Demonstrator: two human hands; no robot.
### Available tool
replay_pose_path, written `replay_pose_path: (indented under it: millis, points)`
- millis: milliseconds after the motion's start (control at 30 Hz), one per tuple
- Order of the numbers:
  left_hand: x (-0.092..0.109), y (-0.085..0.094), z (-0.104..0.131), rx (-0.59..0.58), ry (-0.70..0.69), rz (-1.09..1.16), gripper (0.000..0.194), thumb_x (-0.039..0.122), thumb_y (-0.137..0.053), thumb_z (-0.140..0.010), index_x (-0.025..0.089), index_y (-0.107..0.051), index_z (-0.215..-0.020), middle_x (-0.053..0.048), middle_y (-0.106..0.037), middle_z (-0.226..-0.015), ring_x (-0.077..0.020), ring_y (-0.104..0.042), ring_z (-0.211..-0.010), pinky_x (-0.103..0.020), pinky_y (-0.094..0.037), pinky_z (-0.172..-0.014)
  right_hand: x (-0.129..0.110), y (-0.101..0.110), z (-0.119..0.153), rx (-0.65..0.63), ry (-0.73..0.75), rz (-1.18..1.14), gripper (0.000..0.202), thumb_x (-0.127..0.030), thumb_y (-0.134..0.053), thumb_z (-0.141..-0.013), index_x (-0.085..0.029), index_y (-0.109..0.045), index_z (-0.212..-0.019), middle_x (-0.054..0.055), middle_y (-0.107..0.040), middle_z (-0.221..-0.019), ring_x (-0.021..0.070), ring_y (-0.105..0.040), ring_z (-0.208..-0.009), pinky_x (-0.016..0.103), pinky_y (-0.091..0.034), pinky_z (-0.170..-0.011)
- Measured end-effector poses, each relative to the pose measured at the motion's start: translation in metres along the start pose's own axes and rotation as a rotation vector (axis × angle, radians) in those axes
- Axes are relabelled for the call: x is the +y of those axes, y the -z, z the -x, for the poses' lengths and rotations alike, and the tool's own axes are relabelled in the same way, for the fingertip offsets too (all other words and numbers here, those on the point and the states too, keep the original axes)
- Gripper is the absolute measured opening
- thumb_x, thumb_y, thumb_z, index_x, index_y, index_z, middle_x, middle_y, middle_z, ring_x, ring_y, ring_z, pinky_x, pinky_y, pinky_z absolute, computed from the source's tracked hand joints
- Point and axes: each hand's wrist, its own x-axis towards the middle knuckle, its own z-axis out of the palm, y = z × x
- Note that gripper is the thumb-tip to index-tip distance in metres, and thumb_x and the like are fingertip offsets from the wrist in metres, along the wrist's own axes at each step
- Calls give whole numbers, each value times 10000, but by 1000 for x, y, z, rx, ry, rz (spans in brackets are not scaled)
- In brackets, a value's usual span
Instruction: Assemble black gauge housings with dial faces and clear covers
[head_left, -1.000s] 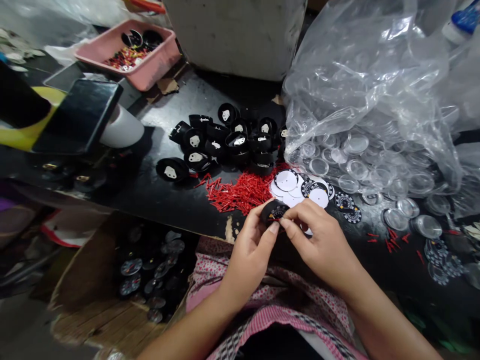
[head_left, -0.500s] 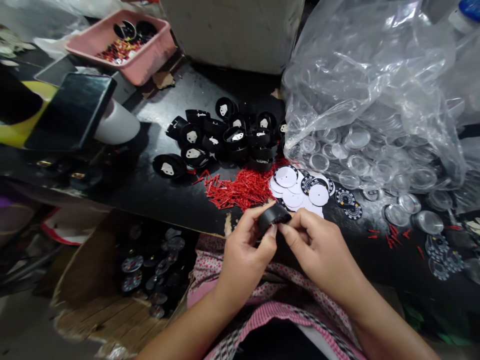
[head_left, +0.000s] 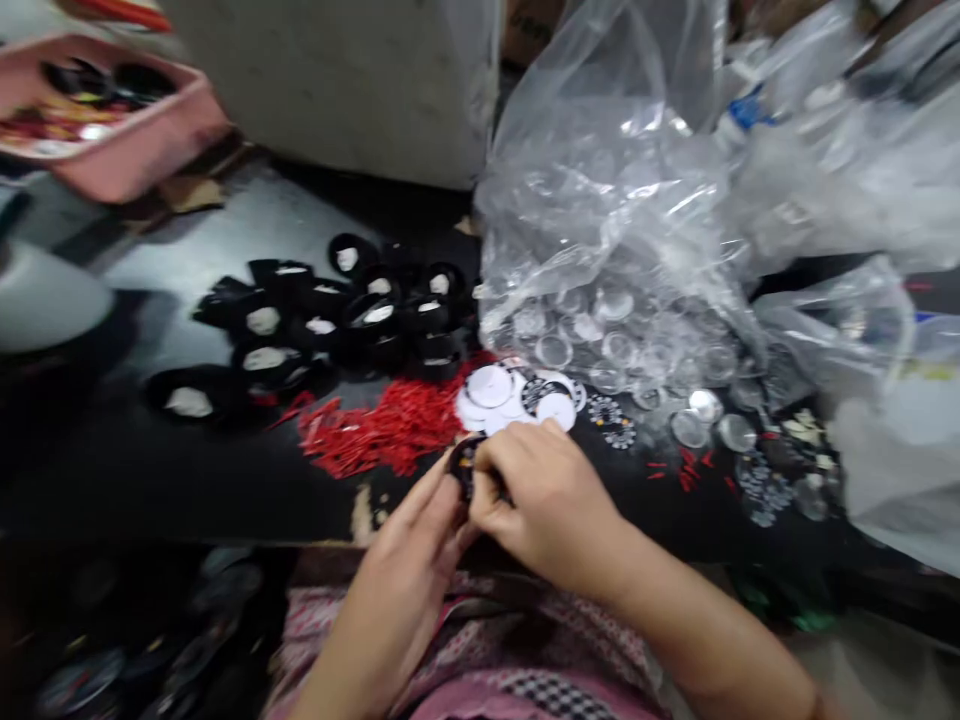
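Both hands meet over the near edge of a black table [head_left: 225, 480]. My left hand [head_left: 409, 560] and my right hand [head_left: 536, 500] together grip a small round black housing [head_left: 463, 462], mostly hidden by the fingers. Just beyond lies a heap of small red pins [head_left: 375, 432], a stack of white and printed dial discs [head_left: 517, 395], and a cluster of black round housings [head_left: 330, 315]. The picture is blurred by motion.
A clear plastic bag of transparent round lenses [head_left: 615, 280] fills the right. Loose lenses and dials [head_left: 750, 450] lie at the right. A pink tray [head_left: 112, 120] sits far left, a grey box [head_left: 337, 80] at the back. My patterned clothing [head_left: 487, 660] is below.
The view has swung right and blurred. My right hand has closed over the black housing, covering more of it, and both hands sit a little lower and left in the picture.
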Motion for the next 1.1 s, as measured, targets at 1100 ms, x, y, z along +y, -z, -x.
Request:
replay_pose_path:
  millis: [1100]
  points:
    - [5,-14,-7,-203,39,433,296,366,-674,-867,284,-697,-1150,-46,-680,-1275,-240,-658,-1132,-357,-569,-917,14,9,20,64,-193,-417,313,-212,-545,-935,-266,-669,-1218,72,-558,-1127,171,-598,-963,331,-492,-852]
